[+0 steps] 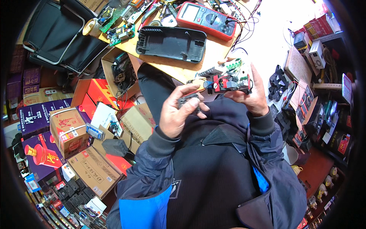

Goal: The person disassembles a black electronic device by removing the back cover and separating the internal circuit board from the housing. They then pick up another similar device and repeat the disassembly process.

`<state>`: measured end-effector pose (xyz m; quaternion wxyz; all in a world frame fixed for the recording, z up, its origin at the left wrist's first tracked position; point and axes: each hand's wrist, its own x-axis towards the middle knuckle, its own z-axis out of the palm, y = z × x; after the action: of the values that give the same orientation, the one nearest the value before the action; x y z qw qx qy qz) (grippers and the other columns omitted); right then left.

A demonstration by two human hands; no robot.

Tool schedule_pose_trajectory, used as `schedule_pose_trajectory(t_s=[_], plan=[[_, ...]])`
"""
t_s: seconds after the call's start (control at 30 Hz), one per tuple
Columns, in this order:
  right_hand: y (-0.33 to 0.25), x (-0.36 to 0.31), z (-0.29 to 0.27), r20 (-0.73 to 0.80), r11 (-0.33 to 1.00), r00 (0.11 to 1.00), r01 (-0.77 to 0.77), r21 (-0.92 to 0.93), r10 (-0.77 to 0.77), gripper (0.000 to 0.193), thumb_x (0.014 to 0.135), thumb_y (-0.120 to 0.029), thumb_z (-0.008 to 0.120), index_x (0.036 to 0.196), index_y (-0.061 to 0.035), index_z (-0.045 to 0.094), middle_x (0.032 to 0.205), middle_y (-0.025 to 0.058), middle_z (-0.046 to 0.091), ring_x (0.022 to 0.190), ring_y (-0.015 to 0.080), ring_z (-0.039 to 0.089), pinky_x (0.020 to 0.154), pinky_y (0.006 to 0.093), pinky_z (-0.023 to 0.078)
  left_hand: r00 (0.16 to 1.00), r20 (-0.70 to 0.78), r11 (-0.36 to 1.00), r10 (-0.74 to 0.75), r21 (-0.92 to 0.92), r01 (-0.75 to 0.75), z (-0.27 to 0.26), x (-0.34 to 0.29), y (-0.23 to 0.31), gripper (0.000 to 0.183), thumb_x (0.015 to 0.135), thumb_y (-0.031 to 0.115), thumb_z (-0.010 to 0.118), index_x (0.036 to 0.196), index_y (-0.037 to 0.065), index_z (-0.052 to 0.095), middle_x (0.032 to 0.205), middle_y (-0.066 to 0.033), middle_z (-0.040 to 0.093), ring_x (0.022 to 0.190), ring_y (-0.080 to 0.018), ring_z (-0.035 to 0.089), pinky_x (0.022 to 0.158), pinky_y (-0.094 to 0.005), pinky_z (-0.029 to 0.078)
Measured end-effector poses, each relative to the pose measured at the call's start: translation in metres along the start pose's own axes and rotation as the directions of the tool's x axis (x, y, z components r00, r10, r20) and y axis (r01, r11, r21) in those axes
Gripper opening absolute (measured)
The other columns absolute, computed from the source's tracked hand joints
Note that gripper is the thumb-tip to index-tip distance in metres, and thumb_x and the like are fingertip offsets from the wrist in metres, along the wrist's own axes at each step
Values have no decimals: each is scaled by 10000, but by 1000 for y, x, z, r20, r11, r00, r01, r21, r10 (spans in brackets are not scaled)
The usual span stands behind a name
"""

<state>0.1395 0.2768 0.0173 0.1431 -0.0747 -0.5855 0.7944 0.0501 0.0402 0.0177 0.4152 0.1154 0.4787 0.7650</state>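
My right hand point(256, 97) grips a populated circuit board point(233, 76) from its right side, above my lap at the table's near edge. Green board, dark finned heat sinks and red and blue parts show on it. Just left of the board, my left hand point(172, 114) has its fingers curled around a small dark grey piece point(187, 102) whose kind I cannot make out. An orange-yellow piece point(198, 84) shows between that hand and the board; what it belongs to is unclear. Beyond both hands, a black plastic housing half point(171, 45) lies on the table, hollow side up.
A red multimeter point(207, 20) with black leads lies behind the housing. More circuit boards point(121, 33) and a cup point(91, 28) sit at the table's left. Cardboard boxes point(69, 131) crowd the left floor, near a black chair point(57, 34). Black straps point(278, 83) lie at right.
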Motion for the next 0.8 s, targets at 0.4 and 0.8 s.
schedule_pose_trajectory(t_s=[0.4,0.8], plan=[[1,-1,3,42,997,998,-33,-74,36,993,767,-326,987,1499,58,438,1406,160,623,1287,216,633,1085,359,542,988,153,898,18,-438,51,-1,40,65,376,1101,281,526,1330,-16,513,1245,-244,616,1057,-383,739,776,-478,708],[2,3,-2,103,998,993,-56,-18,58,966,787,-300,965,1510,59,434,1398,145,644,1262,222,656,1103,383,529,998,44,764,42,-645,-4,-7,75,60,314,1100,148,545,1384,13,562,1371,-226,621,1323,-385,628,1113,-543,566]])
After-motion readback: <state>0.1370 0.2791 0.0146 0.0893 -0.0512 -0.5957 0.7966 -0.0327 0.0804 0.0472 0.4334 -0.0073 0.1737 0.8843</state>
